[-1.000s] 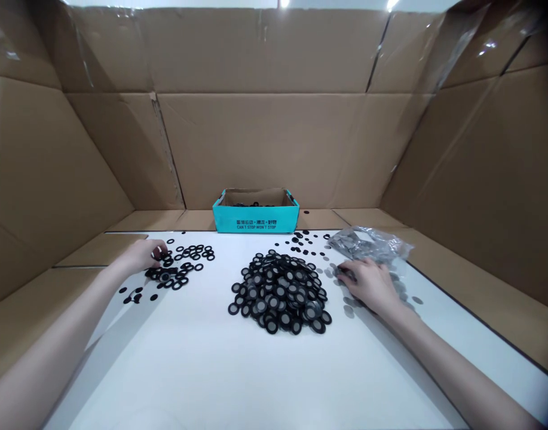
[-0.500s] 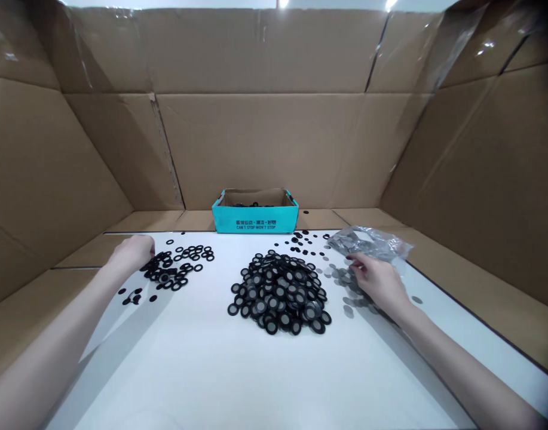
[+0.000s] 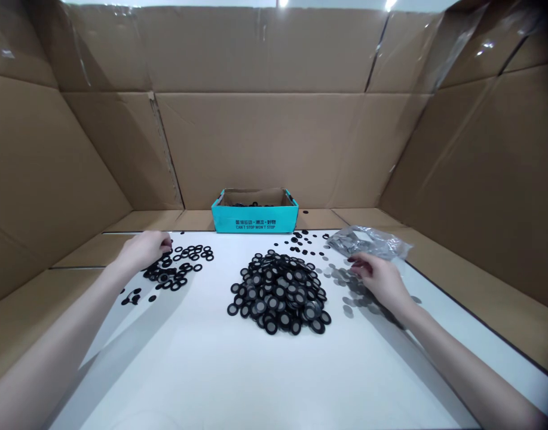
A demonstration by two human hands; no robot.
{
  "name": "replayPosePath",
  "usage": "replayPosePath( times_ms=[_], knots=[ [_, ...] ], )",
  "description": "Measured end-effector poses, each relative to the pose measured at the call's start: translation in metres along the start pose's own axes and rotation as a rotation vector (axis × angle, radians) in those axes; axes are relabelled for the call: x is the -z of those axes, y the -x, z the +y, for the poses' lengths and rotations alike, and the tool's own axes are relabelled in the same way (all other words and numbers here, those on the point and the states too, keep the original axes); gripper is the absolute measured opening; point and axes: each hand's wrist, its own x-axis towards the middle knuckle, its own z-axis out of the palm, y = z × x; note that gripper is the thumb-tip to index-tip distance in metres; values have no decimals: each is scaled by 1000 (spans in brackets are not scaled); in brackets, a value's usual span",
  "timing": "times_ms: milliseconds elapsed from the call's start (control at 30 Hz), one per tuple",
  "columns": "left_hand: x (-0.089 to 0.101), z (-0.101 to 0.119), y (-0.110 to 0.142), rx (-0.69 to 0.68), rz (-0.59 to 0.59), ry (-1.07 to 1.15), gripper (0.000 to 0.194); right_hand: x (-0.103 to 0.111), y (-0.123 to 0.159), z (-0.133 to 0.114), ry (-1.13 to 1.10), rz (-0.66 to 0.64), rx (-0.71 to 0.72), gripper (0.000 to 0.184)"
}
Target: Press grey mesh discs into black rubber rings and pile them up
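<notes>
Over the loose black rings (image 3: pixel 197 267) on the left hovers my left hand (image 3: pixel 146 248), its fingers drawn together; whatever they pinch is too small to make out. My right hand (image 3: pixel 379 278) is above thin grey discs (image 3: pixel 348 310) scattered on the right, thumb and fingertips close together, their contents unclear. Between the hands lies a heap of black rings with grey centres (image 3: pixel 280 292). Close behind my right hand rests a clear plastic bag (image 3: pixel 367 239) with grey pieces inside.
A turquoise open box (image 3: pixel 256 220) holding black pieces stands at the back of the white table (image 3: pixel 256 382). Small black discs (image 3: pixel 304 252) lie behind the heap, with several more (image 3: pixel 132 295) at left. Cardboard walls (image 3: pixel 265 149) enclose the back and sides.
My left hand has shifted right, further over the black rings. My right hand has barely moved and stays above the grey discs.
</notes>
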Motion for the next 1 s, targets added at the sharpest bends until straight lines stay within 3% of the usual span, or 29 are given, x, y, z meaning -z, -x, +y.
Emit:
replayPosePath(
  times_ms=[200,367,467,533,633,733,867,1000],
  knots=[
    [1,25,0,-124,50,147,25,8,4,-19,-214,4,-62,16],
    [3,70,14,-291,38,340,26,9,2,-56,-419,-35,-31,29],
    [7,103,28,-432,-34,520,27,4,2,-88,-644,-78,-2,35],
    [11,124,37,-533,-153,830,23,0,4,-112,-824,-137,21,33],
    [14,147,47,-577,-329,1096,19,-4,8,-142,-955,-190,84,27],
    [13,158,53,-574,-436,1234,18,-8,12,-161,-1005,-189,135,21],
    [6,161,56,-545,-517,1334,19,-14,17,-167,-985,-177,173,14],
    [3,162,58,-517,-499,1364,19,-18,23,-160,-954,-126,172,11]
  ],
)
